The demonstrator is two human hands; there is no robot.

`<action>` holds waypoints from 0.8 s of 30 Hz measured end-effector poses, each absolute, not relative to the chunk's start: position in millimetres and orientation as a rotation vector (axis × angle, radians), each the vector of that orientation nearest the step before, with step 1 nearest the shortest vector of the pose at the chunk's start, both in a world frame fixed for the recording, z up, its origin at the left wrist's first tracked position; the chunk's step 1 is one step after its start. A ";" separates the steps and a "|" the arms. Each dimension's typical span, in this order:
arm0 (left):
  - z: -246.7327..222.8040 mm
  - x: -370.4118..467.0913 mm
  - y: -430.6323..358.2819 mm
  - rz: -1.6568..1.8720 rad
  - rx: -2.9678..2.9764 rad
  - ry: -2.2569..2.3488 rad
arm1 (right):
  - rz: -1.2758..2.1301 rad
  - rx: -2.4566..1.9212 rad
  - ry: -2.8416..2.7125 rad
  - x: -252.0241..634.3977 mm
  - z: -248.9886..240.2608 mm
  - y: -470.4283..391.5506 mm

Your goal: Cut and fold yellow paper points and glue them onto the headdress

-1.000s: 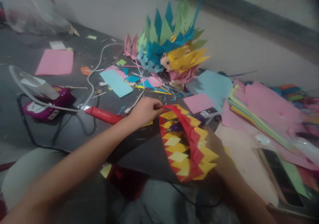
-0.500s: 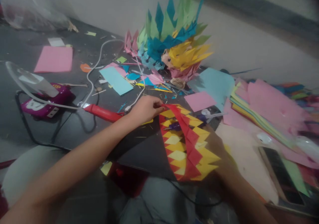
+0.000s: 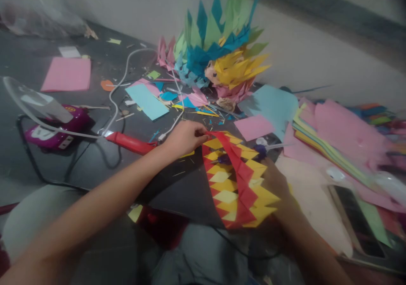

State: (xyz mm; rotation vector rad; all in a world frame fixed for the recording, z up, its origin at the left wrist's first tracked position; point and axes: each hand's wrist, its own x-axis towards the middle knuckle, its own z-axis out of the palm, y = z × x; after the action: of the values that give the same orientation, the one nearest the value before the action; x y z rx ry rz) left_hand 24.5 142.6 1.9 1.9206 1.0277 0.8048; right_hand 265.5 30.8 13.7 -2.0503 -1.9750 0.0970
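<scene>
The left hand (image 3: 185, 140) pinched the top edge of a ring (image 3: 227, 197) of crisp folded paper, red-toothed and yellow-diamonded, above the table's (image 3: 177, 194) near edge. It hid much of the right hand (image 3: 275, 182), whose grip I couldn't tell, beside a smooth glue gun (image 3: 260, 152). Scraps (image 3: 169, 96) and a spiky model (image 3: 214, 58) crowded beyond.

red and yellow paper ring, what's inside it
Inside the paper ring, the front of what looks like a blue glue gun shows. The ring's red band covers the gun's middle; the right hand is partly hidden too.
</scene>
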 end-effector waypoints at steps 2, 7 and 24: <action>0.6 24.7 143.1 0.809 1.920 1.024 | 0.119 -2.086 -1.991 270.5 10.0 31.4; -1.5 24.8 143.6 0.785 1.944 1.040 | 0.088 -2.115 -1.989 273.6 10.7 29.0; -0.9 25.0 141.5 0.786 2.064 1.019 | 0.215 -2.130 -1.858 255.2 21.8 43.2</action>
State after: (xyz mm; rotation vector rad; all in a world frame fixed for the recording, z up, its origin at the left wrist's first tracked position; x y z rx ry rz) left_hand 25.0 141.5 -0.9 2.0643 1.0191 0.7863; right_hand 255.2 43.2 21.8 -2.1297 -1.8576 0.2150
